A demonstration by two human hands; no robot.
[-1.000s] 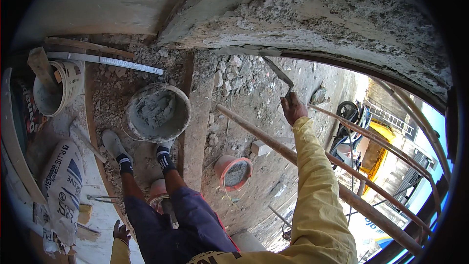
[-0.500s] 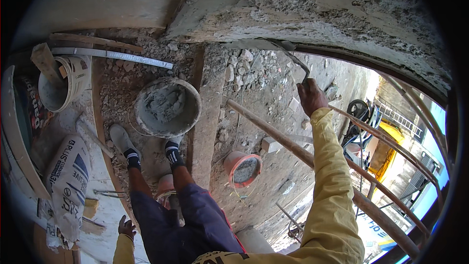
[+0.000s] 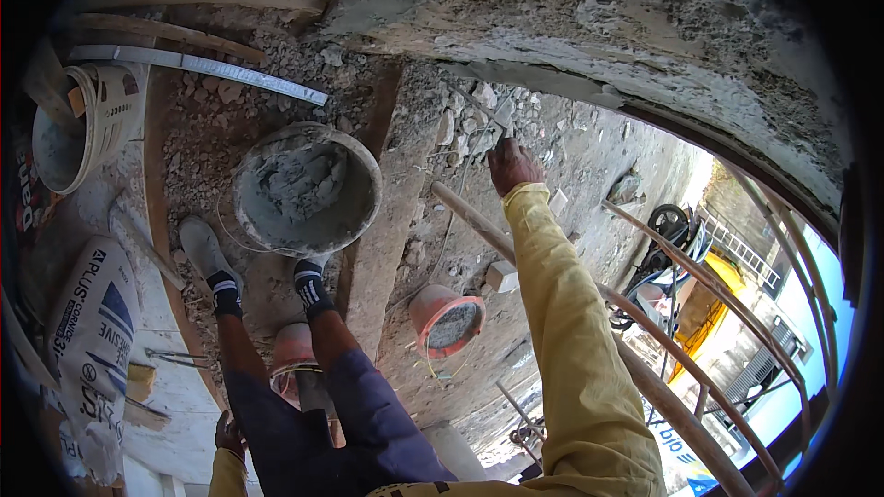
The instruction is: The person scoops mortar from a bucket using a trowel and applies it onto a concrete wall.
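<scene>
My right hand [image 3: 514,167] is closed around the handle of a trowel [image 3: 481,109], whose narrow blade points up and left, just below the wall's lower edge and apart from it. Along that edge of the rough wall [image 3: 635,28] runs a smooth strip of wet mortar [image 3: 543,81]. My left hand [image 3: 230,434] hangs low beside my thigh; its fingers show only partly, loosely apart, and nothing is seen in them. In front of my feet stands a large bucket [image 3: 308,189] with grey mortar heaped inside.
Wooden poles [image 3: 663,405] slant across the right side. A red bucket [image 3: 447,320] of grey material stands below a plank [image 3: 378,221]. At left are a cement-type bag [image 3: 92,340], a white bucket [image 3: 115,120] and a metal straightedge [image 3: 198,64]. Rubble [image 3: 470,124] litters the ground; a motorcycle [image 3: 668,239] stands beyond.
My right hand has moved left with the trowel, which has come down off the wall's lower edge. My left hand has drawn slightly left, closer against my thigh. The view has shifted a little.
</scene>
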